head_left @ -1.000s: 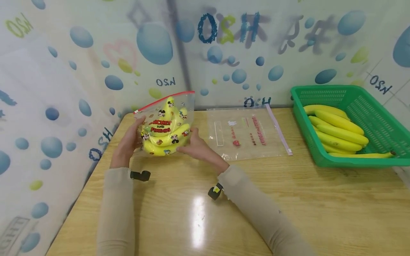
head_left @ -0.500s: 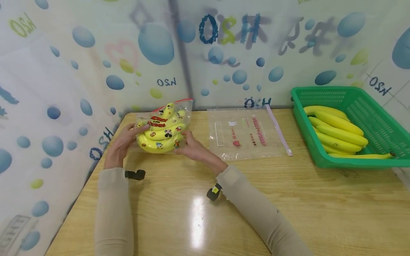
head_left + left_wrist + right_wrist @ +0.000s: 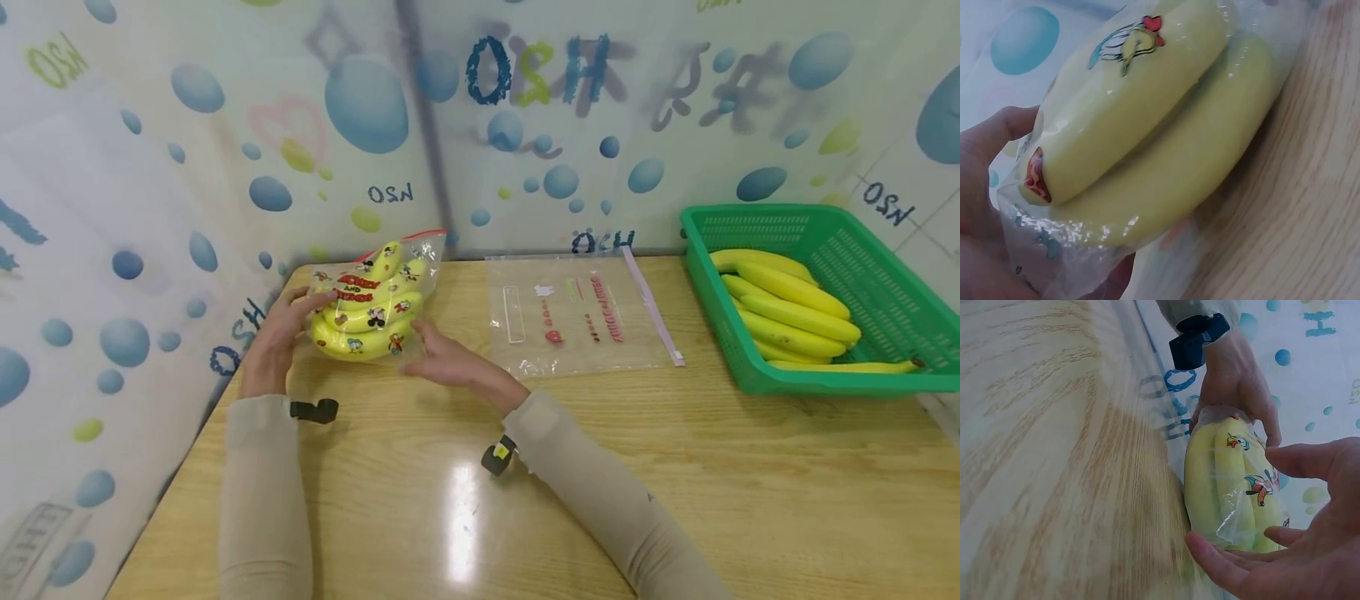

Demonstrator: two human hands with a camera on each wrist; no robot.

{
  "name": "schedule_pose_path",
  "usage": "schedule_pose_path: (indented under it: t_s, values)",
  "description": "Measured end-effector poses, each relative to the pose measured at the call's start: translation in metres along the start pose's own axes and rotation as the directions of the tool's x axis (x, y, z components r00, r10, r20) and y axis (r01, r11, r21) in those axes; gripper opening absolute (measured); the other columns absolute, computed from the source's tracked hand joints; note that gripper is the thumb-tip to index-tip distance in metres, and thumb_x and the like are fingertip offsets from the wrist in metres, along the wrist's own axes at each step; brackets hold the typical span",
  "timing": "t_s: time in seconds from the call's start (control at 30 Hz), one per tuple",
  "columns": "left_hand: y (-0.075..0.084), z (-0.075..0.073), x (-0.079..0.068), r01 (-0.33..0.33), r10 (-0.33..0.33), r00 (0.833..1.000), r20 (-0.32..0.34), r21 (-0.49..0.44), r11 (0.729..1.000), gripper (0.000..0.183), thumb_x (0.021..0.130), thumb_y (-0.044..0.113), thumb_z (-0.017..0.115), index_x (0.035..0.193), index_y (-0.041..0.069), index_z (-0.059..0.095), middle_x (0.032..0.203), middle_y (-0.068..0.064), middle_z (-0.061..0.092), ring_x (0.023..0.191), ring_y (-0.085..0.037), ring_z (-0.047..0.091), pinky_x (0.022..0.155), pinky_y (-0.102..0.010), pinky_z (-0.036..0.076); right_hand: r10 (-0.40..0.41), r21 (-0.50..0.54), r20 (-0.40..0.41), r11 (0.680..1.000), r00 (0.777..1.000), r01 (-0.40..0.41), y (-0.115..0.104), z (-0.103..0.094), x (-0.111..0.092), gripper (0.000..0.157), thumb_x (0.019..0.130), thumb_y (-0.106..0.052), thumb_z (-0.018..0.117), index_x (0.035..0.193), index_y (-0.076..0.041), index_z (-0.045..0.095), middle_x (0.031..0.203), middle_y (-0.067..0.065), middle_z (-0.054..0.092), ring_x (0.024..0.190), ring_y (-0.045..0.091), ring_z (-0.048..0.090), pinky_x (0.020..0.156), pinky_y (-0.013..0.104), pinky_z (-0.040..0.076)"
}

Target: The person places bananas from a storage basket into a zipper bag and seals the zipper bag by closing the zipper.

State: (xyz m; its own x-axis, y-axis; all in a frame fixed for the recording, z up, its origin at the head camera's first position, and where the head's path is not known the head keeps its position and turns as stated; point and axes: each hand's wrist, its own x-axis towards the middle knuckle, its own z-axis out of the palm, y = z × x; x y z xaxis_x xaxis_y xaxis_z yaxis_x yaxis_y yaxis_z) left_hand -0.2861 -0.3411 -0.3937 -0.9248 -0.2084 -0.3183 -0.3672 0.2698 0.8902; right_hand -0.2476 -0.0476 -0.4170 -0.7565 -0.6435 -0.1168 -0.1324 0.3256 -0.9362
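Observation:
A clear zip bag (image 3: pixel 360 304) with a red zip edge and cartoon prints holds several bananas at the table's left back. My left hand (image 3: pixel 273 337) grips its left end, thumb over the front. In the left wrist view that hand (image 3: pixel 991 206) curls round the crumpled end of the bag, close to the banana tips (image 3: pixel 1129 150). My right hand (image 3: pixel 446 358) is at the bag's right end, fingers spread. In the right wrist view the right hand (image 3: pixel 1310 531) has its thumb and fingers loosely extended around that end, without pinching it.
A second clear zip bag (image 3: pixel 570 312) with a lilac zip edge lies flat on the wooden table (image 3: pixel 600 467). At the right stands a green basket (image 3: pixel 825 383) with several loose bananas (image 3: pixel 795 312). A printed sheet (image 3: pixel 495 183) stands behind and left of the table.
The bag of bananas has moved left and its top has tipped back, lowering the red zip edge. My left hand has shifted left with it; the right hand has loosened and followed slightly.

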Motion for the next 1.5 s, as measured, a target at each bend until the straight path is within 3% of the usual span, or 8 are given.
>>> schedule_pose_path:
  t_s: [0.17,0.33,0.5,0.73,0.97,1.13,1.23,1.5]
  values:
    - [-0.003,-0.002,-0.002,0.014,-0.014,1.0,-0.007,0.006,1.0,0.11,0.089,0.066,0.068,0.168,0.019,0.007,0.175,-0.008,0.011,0.159,-0.035,0.016,0.13,-0.051,0.017,-0.011,-0.019,-0.023,1.0,1.0,0.01,-0.002,0.002,-0.001,0.079,0.098,-0.025,0.065,0.16,-0.003,0.02,0.164,0.029,0.029,0.152,0.044,0.034,0.123,0.057,0.032]
    - [0.0,-0.005,-0.005,0.026,-0.025,0.999,-0.02,0.03,0.999,0.108,0.087,0.077,0.06,0.167,0.02,0.015,0.173,-0.011,0.014,0.149,-0.037,0.031,0.119,-0.05,0.032,0.032,0.009,-0.046,0.999,0.998,-0.031,-0.003,-0.003,-0.004,0.074,0.098,-0.025,0.066,0.158,-0.006,0.027,0.161,0.026,0.036,0.141,0.042,0.048,0.113,0.053,0.047]
    - [0.003,-0.006,-0.007,0.011,-0.009,0.998,-0.068,0.038,0.999,0.103,0.088,0.079,0.054,0.165,0.019,0.025,0.17,-0.012,0.021,0.129,-0.026,0.042,0.103,-0.044,0.04,0.067,0.069,-0.099,0.996,0.993,-0.06,-0.005,-0.012,-0.003,0.063,0.098,-0.022,0.065,0.152,-0.006,0.036,0.154,0.026,0.043,0.128,0.039,0.058,0.101,0.047,0.056]
    - [0.006,-0.002,-0.01,0.026,-0.026,0.99,-0.138,-0.006,1.0,0.097,0.09,0.074,0.058,0.163,0.019,0.03,0.173,-0.007,0.02,0.153,-0.035,0.027,0.123,-0.056,0.026,0.038,0.1,-0.12,0.995,0.992,-0.026,-0.014,-0.03,-0.007,0.059,0.101,-0.021,0.061,0.151,-0.003,0.038,0.155,0.025,0.042,0.135,0.037,0.054,0.104,0.045,0.054]
    - [0.017,-0.002,-0.019,-0.065,0.053,0.987,-0.15,-0.075,0.995,0.096,0.092,0.072,0.057,0.164,0.017,0.026,0.172,-0.008,0.021,0.157,-0.035,0.026,0.128,-0.054,0.021,-0.033,0.116,-0.144,0.992,0.989,0.05,-0.026,-0.053,-0.027,0.049,0.103,-0.019,0.059,0.147,-0.006,0.043,0.15,0.02,0.049,0.134,0.034,0.056,0.104,0.047,0.054]
    - [0.033,0.002,-0.032,-0.157,0.136,0.963,-0.232,-0.075,0.985,0.085,0.095,0.064,0.059,0.161,0.018,0.031,0.17,-0.009,0.027,0.154,-0.031,0.032,0.128,-0.051,0.023,-0.068,0.131,-0.156,0.987,0.985,0.089,-0.033,-0.07,-0.046,0.048,0.105,-0.019,0.057,0.148,-0.005,0.043,0.147,0.022,0.052,0.132,0.035,0.058,0.103,0.047,0.055]
    - [0.048,0.012,-0.046,-0.234,0.219,0.938,-0.268,-0.026,0.972,0.074,0.098,0.059,0.058,0.157,0.017,0.04,0.165,-0.011,0.035,0.15,-0.03,0.036,0.125,-0.052,0.026,-0.091,0.123,-0.186,0.986,0.978,0.115,-0.036,-0.083,-0.058,0.049,0.105,-0.019,0.057,0.149,-0.004,0.041,0.147,0.023,0.052,0.13,0.036,0.059,0.101,0.046,0.056]
    - [0.082,0.059,-0.086,-0.445,0.448,0.879,-0.165,0.053,0.894,0.059,0.1,0.048,0.061,0.146,0.01,0.052,0.155,-0.011,0.049,0.147,-0.029,0.043,0.119,-0.053,0.036,-0.104,0.112,-0.312,0.983,0.944,0.145,-0.035,-0.128,-0.095,0.049,0.106,-0.017,0.057,0.15,-0.005,0.04,0.146,0.019,0.053,0.128,0.037,0.06,0.102,0.048,0.056]
